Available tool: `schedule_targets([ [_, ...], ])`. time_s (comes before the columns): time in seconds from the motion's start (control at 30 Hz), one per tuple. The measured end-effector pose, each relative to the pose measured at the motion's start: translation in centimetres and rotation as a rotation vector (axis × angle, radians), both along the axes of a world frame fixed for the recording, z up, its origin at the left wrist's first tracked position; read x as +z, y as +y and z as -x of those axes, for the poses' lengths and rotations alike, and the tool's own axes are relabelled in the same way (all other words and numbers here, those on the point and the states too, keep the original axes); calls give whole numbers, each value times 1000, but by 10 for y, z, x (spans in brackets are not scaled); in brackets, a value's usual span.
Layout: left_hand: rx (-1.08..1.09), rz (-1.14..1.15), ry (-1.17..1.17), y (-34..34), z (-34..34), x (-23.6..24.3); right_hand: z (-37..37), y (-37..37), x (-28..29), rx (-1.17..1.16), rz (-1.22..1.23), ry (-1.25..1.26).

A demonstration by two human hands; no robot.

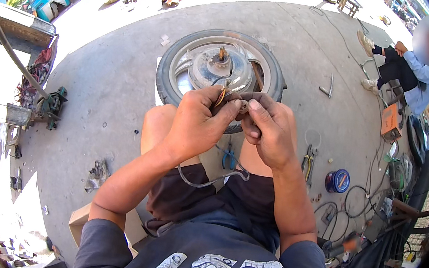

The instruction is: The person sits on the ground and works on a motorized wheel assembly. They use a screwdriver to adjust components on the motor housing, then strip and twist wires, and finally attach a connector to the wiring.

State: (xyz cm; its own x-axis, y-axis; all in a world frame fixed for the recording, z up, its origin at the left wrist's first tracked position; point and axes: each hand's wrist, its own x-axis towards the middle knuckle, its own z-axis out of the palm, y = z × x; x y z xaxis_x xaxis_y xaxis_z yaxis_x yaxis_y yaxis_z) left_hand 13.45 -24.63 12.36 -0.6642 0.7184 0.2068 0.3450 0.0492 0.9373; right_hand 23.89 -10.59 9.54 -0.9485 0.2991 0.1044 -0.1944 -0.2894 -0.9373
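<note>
In front of my knees, my left hand (199, 118) and my right hand (271, 126) meet, fingers closed in pinches. Between their fingertips is a small, round, greyish part (244, 106); its exact kind is too small to make out. Thin yellowish strands (221, 96) stick up by my left fingers. A grey cable (202, 185) hangs in a loop below my hands, over my lap. Just beyond lies a spoked wheel with a black tyre (166, 68), flat on the floor. Its domed hub (201, 70) has an axle (221, 55) pointing up.
Blue-handled pliers (229, 158) lie between my legs. On the right are yellow-handled pliers (306, 159), a wrench (312, 166), a blue tin (337, 180), a T-shaped tool (329, 87), cables and an orange box (391, 122). A person (421, 69) sits far right. A cardboard box (79, 222) stands left.
</note>
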Motion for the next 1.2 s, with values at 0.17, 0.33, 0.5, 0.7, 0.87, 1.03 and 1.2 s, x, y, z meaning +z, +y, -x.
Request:
schedule_targets([
  [0.17, 17, -19, -26, 2, 2, -2, -1, -5, -4, -88, -99, 45],
  [0.33, 59, -30, 6, 2, 8, -10, 1, -7, -8, -178, -174, 64],
  [0.5, 71, -59, -2, 4, 9, -10, 2, -4, -10, -212, -196, 46],
  [0.7, 63, -39, -30, 6, 12, -17, 4, 1, -15, -234, 65, 59],
  [0.87, 42, 153, -11, 1, 15, -11, 6, 7, -15, -255, 86, 28],
  [1.03, -15, 211, -19, 0, 19, -14, 6, 8, -22, -237, 91, 19],
  [1.2, -67, 140, -60, 2, 29, -31, 8, 7, -24, -251, 90, 22],
])
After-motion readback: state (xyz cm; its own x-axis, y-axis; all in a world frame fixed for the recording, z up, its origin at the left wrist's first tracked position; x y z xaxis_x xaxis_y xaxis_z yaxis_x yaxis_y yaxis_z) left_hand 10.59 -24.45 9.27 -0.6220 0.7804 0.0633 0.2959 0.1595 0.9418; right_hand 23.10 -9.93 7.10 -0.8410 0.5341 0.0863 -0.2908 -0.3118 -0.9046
